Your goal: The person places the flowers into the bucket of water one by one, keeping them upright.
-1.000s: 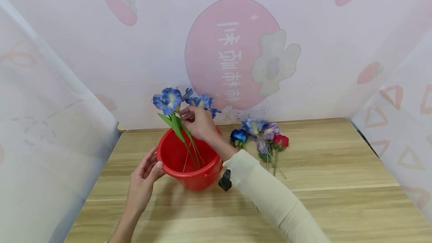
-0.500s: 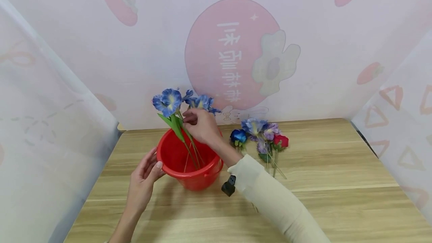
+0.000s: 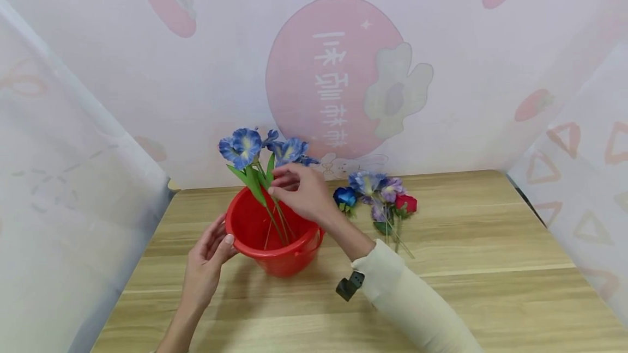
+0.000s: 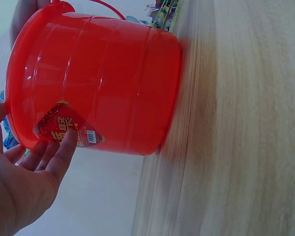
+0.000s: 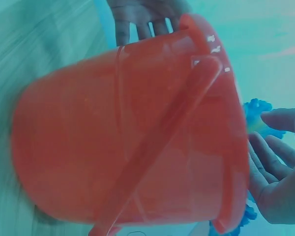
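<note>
A red plastic bucket (image 3: pixel 284 263) stands upright on the table. Against its left side, my left hand (image 3: pixel 203 266) holds the rim, thumb at the edge and fingers along the outer wall; in the left wrist view those fingers lie by a label (image 4: pixel 69 125). Artificial blue irises (image 3: pixel 245 147) with green leaves lean in the bucket, their thin stems reaching down inside. My right hand (image 3: pixel 304 192) is over the bucket's right rim, fingers loosely bent beside the leaves. In the right wrist view a gap shows between that thumb and the fingers, with nothing held.
Right of the bucket lie a blue rose (image 3: pixel 345 196), a pale blue iris (image 3: pixel 367 183), purple flowers (image 3: pixel 391 189) and a red rose (image 3: pixel 406 204) on the wooden table (image 3: pixel 471 266). Printed fabric walls (image 3: pixel 456 146) surround the table at the back and sides.
My right hand has drawn back to the right and slightly downward from the iris stems, its fingers coming away. The left hand and bucket hold their place; the head view has shifted slightly.
</note>
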Motion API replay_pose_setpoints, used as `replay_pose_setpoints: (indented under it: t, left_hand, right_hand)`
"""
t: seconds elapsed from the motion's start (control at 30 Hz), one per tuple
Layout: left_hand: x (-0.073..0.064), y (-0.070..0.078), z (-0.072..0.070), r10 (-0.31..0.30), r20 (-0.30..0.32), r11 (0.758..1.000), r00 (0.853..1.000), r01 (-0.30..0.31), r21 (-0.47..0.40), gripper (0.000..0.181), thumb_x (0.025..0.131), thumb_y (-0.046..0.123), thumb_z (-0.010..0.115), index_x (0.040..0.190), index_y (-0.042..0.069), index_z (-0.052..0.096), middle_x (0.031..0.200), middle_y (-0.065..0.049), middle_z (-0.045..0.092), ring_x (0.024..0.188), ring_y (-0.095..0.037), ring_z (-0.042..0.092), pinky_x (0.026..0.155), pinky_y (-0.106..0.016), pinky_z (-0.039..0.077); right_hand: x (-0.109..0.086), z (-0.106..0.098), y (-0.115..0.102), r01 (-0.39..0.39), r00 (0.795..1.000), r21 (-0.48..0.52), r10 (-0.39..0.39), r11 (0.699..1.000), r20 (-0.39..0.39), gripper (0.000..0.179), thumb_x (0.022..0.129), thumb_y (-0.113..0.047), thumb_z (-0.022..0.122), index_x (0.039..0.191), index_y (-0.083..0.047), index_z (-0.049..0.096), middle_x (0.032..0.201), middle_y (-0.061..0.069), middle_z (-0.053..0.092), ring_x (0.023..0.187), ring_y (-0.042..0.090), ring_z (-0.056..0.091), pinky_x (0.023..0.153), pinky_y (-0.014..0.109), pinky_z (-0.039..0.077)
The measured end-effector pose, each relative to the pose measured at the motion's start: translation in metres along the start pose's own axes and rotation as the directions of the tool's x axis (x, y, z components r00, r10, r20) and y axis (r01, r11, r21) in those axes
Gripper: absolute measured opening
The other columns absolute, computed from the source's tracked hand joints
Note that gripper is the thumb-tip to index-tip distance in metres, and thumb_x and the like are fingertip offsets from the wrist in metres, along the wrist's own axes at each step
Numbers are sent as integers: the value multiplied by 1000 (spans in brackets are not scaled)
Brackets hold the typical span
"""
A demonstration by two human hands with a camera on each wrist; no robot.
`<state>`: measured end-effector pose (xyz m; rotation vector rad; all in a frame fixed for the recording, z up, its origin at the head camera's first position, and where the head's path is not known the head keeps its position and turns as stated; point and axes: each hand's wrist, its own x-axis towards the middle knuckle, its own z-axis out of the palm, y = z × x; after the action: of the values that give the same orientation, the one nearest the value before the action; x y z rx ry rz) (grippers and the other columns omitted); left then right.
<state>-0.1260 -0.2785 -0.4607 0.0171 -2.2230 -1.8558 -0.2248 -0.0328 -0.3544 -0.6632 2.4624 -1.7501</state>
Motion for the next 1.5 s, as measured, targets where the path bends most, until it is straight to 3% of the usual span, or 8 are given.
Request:
replay_pose_setpoints:
  t: [0.33,0.43,0.63,0.8,1.03,1.3,1.5]
  left_hand:
    - [0,1,0,10,4,1000,1000,-10,-3,56,111,18,60,165,13,43,156,-19,56,127,-6,69,91,-23,65]
    - [0,1,0,10,7,1000,1000,-10,-4,56,111,18,60,165,14,43,157,-20,55,127,-7,69,91,-23,65]
    - [0,2,0,5,10,1000,1000,-5,-6,57,111,19,60,165,14,43,158,-21,55,128,-7,69,91,-23,65]
    - [1,3,0,13,11,1000,1000,-13,-8,57,111,18,60,165,13,43,156,-19,56,128,-9,69,92,-25,65]
    - [1,1,0,12,9,1000,1000,-12,-7,56,111,18,60,165,14,43,154,-15,58,128,-8,69,92,-26,65]
    - [0,2,0,12,9,1000,1000,-12,-7,56,111,18,60,164,14,44,154,-14,58,128,-9,69,92,-26,65]
    - [0,2,0,18,11,1000,1000,-18,-15,56,111,17,60,164,13,44,155,-18,57,128,-9,70,91,-24,65]
  right_hand:
    - [-30,-35,3,-12,998,88,18,996,-62,34,98,-21,80,131,-18,75,117,4,81,109,20,76,92,34,67]
    - [-38,-49,8,-27,996,105,35,994,-77,35,99,-23,80,133,-19,74,119,5,80,109,22,76,85,37,68]
    - [-54,-75,29,-60,991,143,76,988,-113,36,99,-22,80,134,-16,73,122,10,78,104,26,76,76,33,69]
    - [-66,-94,50,-103,983,182,128,978,-132,38,99,-18,79,136,-10,70,124,17,76,107,31,77,81,30,69]
    - [-75,-117,82,-188,965,151,212,970,-157,43,101,-19,77,142,-11,67,131,19,73,102,18,77,79,27,68]
    - [-78,-135,112,-233,955,91,245,968,-169,43,101,-19,76,141,-4,66,134,23,71,117,35,74,82,24,66]
    - [-76,-143,132,-254,950,77,263,964,-168,44,101,-14,76,140,2,64,136,28,69,112,27,74,89,33,68]
